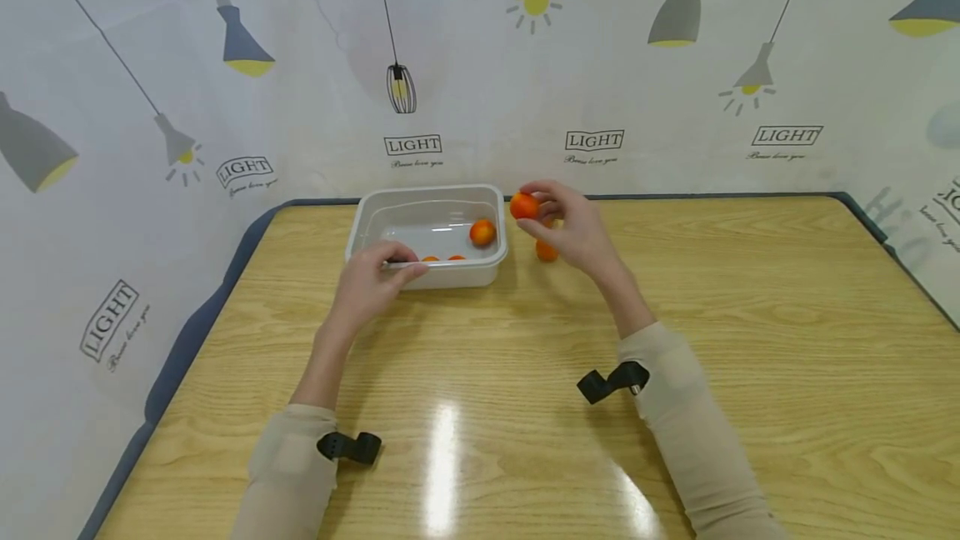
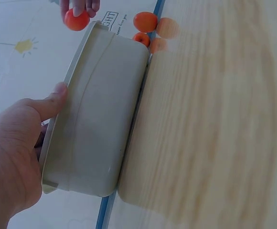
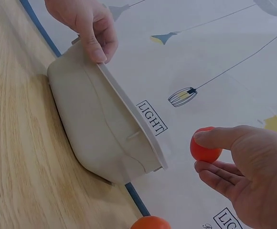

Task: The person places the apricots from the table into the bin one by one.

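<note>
One orange fruit [image 1: 523, 206] pinched in right hand [image 1: 570, 227] grip, just right of tub [image 1: 429, 192] rim; left hand [image 1: 372, 283] grips tub near wall on bench [image 1: 750, 315].

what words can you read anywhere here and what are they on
"LIGHT": printed in a frame, repeated across the backdrop sheet among the lamp drawings, for example at and.
A small cursive line under each "LIGHT": too small and blurred to read.
The tub, fruit and table: no text visible.
</note>
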`<state>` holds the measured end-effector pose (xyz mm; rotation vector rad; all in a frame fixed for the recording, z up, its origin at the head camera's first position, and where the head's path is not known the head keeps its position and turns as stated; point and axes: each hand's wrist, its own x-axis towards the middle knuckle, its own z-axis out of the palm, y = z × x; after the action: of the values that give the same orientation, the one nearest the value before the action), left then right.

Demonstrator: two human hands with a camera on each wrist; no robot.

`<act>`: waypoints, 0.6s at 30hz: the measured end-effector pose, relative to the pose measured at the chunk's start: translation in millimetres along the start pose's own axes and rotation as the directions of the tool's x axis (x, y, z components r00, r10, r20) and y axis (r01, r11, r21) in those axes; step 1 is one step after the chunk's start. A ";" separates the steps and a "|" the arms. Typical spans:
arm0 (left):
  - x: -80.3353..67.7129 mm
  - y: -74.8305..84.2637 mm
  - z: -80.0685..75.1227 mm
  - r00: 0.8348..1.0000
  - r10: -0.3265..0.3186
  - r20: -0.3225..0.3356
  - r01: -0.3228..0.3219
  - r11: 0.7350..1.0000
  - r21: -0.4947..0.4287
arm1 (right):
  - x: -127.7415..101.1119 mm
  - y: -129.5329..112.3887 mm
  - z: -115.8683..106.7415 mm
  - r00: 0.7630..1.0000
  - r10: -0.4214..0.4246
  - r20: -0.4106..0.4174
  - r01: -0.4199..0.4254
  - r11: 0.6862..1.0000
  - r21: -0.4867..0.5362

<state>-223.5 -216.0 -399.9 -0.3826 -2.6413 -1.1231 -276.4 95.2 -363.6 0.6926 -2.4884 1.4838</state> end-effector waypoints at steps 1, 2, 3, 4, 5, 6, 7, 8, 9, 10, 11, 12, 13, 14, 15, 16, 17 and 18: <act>0.0 0.1 -0.1 1.000 0.000 0.000 0.000 1.000 -0.002 | 0.1 -1.3 1.3 1.000 -0.004 0.005 0.004 1.000 -0.002; 0.0 0.2 -0.2 1.000 0.000 0.001 0.000 1.000 -0.001 | 0.3 -2.4 2.7 1.000 -0.007 0.009 0.007 1.000 -0.005; -0.1 0.2 -0.2 1.000 0.000 0.002 0.000 1.000 0.000 | 0.5 -3.3 4.2 1.000 -0.010 0.013 0.010 1.000 -0.005; 0.0 0.3 -0.2 1.000 -0.001 0.003 0.001 1.000 -0.001 | 0.7 -4.1 5.6 1.000 -0.011 0.017 0.012 1.000 -0.003; 0.0 0.4 -0.2 1.000 0.000 0.003 0.000 1.000 -0.001 | 0.9 -4.7 7.1 1.000 -0.015 0.019 0.015 1.000 0.000; 0.1 0.4 -0.1 1.000 0.001 0.003 -0.001 1.000 -0.001 | 1.1 -5.3 8.7 1.000 -0.019 0.020 0.019 1.000 0.003; 0.2 0.4 -0.1 1.000 0.002 0.004 -0.002 1.000 -0.002 | 1.3 -6.0 10.3 1.000 -0.022 0.022 0.022 1.000 0.013; 0.4 0.4 -0.2 1.000 0.003 0.005 -0.003 1.000 -0.001 | 1.3 -6.8 11.8 0.999 -0.027 0.025 0.026 0.999 0.021; 0.6 0.3 -0.2 1.000 0.004 0.005 -0.004 1.000 -0.001 | 1.3 -7.5 13.4 0.999 -0.031 0.029 0.030 0.999 0.031; 0.7 0.3 -0.3 1.000 0.005 0.005 -0.005 1.000 -0.001 | 1.3 -8.3 15.0 0.999 -0.034 0.033 0.032 0.999 0.041; 0.9 0.2 -0.3 1.000 0.008 0.005 -0.008 1.000 -0.001 | 1.3 -9.3 16.4 0.999 -0.039 0.035 0.038 0.998 0.048; 1.0 0.1 -0.3 1.000 0.010 0.005 -0.010 1.000 0.000 | 1.2 -10.3 17.9 0.998 -0.046 0.038 0.044 0.998 0.055; 1.1 0.0 -0.4 1.000 0.011 0.006 -0.011 1.000 -0.002 | 1.2 -11.2 19.3 0.998 -0.052 0.041 0.050 0.997 0.060; 1.0 -0.1 -0.5 1.000 0.013 0.006 -0.013 1.000 -0.004 | 1.2 -12.0 20.8 0.997 -0.060 0.044 0.057 0.997 0.058; 1.0 -0.3 -0.5 1.000 0.015 0.007 -0.015 1.000 -0.006 | 1.2 -12.8 22.1 0.997 -0.066 0.045 0.063 0.997 0.054; 0.8 -0.3 -0.4 1.000 0.016 0.008 -0.016 1.000 -0.008 | 1.4 -13.4 23.6 0.996 -0.073 0.046 0.071 0.996 0.051; 0.7 -0.2 -0.5 1.000 0.018 0.009 -0.018 1.000 -0.011 | 1.6 -14.0 24.9 0.996 -0.082 0.044 0.080 0.996 0.048; 0.6 -0.2 -0.5 1.000 0.019 0.008 -0.019 1.000 -0.013 | 1.9 -14.3 26.3 0.995 -0.089 0.046 0.087 0.995 0.045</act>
<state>-224.1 -216.4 -399.4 -0.4145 -2.6332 -1.1364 -268.9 66.2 -364.6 0.8431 -2.4327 1.5103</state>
